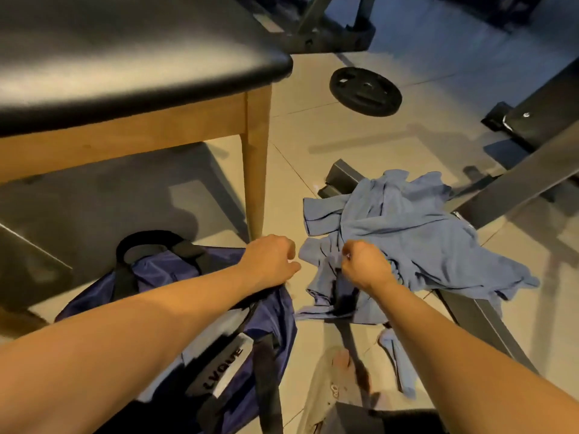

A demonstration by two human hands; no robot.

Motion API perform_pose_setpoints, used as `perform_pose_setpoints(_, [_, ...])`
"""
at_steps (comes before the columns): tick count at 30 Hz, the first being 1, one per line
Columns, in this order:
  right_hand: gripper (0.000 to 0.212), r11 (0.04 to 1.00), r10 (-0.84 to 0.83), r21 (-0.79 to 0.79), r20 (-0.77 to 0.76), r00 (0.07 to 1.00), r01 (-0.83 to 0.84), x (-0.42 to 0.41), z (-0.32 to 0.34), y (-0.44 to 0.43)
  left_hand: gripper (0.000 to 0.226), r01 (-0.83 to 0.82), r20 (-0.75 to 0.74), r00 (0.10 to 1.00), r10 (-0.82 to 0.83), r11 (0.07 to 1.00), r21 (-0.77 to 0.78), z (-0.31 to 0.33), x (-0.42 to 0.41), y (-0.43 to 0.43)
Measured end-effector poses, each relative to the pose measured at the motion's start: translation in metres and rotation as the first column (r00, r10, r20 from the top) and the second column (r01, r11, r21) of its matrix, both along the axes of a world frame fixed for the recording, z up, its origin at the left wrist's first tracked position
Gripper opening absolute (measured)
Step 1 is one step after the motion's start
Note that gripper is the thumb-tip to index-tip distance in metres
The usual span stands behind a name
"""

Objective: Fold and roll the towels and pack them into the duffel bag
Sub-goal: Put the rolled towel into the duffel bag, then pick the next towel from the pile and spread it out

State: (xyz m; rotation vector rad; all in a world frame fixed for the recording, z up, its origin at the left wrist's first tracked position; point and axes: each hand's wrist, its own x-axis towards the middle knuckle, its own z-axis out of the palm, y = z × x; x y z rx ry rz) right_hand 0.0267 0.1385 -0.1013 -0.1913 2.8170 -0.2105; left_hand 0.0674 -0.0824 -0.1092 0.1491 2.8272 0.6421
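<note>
A navy duffel bag (175, 270) with black handles lies on the floor at lower left, its near end partly under my left forearm. Crumpled blue towels (407, 233) are heaped on the floor to its right, draped over a dark metal frame. My left hand (271, 261) hovers at the bag's right end with fingers curled; the bag's fabric rises to the underside of the hand. My right hand (365, 266) is a fist at the near edge of the towel heap, gripping blue cloth. A dark strip hangs below that fist.
A wooden bench with a black padded top (125, 67) stands at upper left, one leg (255, 183) just beyond my left hand. A black weight plate (365, 90) lies on the tiled floor behind. Grey gym-machine beams (517, 180) cross at the right.
</note>
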Motion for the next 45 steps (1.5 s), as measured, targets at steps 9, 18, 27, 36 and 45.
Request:
perform_pose_setpoints(9, [0.054,0.833,-0.546,0.114,0.014,0.838,0.541,-0.009,-0.034,0.079,0.028,0.092,0.113,0.987,-0.112,0.982,0.163,-0.050,-0.016,0.082])
perform_pose_setpoints(18, [0.036,0.659,-0.684,-0.277,0.165,0.711,0.699,-0.020,-0.044,0.111,0.027,0.132,0.117,0.985,-0.128,0.991,-0.023,-0.084,0.000,0.128])
perform_pose_setpoints(27, [0.027,0.617,-0.374,-0.503,0.489,0.788,0.605,-0.053,0.087,0.085,0.075,-0.192,0.308,0.951,-0.032,0.720,0.667,0.003,-0.036,0.121])
perform_pose_setpoints(36, [0.028,0.517,-0.295,-0.614,0.527,0.797,0.597,-0.059,0.211,0.071,0.017,-0.171,0.286,0.951,-0.114,0.577,0.799,0.131,-0.030,0.087])
perform_pose_setpoints(45, [0.023,0.280,-0.123,-0.897,0.319,0.940,0.341,-0.026,0.390,-0.023,0.032,-0.021,-0.021,0.998,0.065,0.587,0.810,0.315,0.018,0.006])
